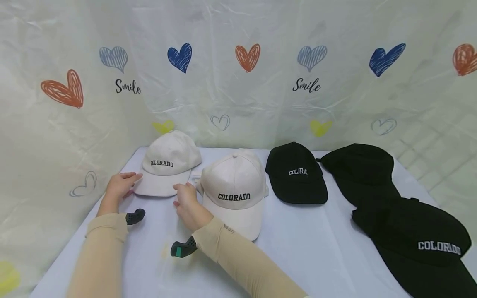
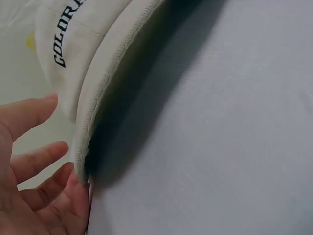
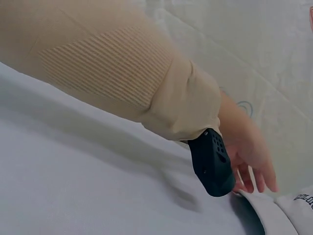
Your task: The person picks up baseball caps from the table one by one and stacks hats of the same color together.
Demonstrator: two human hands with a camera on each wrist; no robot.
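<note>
A white cap point(image 1: 169, 151) with black COLORADO lettering sits at the back left of the table, its brim toward me. My left hand point(image 1: 120, 186) is at the left edge of the brim, fingers loosely bent. In the left wrist view, the lower fingertips of this hand point(image 2: 36, 169) meet the brim corner, while the index finger stays apart from the cap point(image 2: 68, 58). My right hand point(image 1: 190, 209) is by the brim's right side with relaxed fingers. In the right wrist view, the fingers of that hand point(image 3: 247, 147) hang at a white brim point(image 3: 266, 213); contact is unclear.
A second white cap point(image 1: 232, 178) stands just right of my right hand, partly behind the forearm. Farther right are a black cap point(image 1: 296, 165), another black cap point(image 1: 359, 165) and a third black cap point(image 1: 413, 231) nearer me. A white cloth covers the table point(image 1: 316, 248).
</note>
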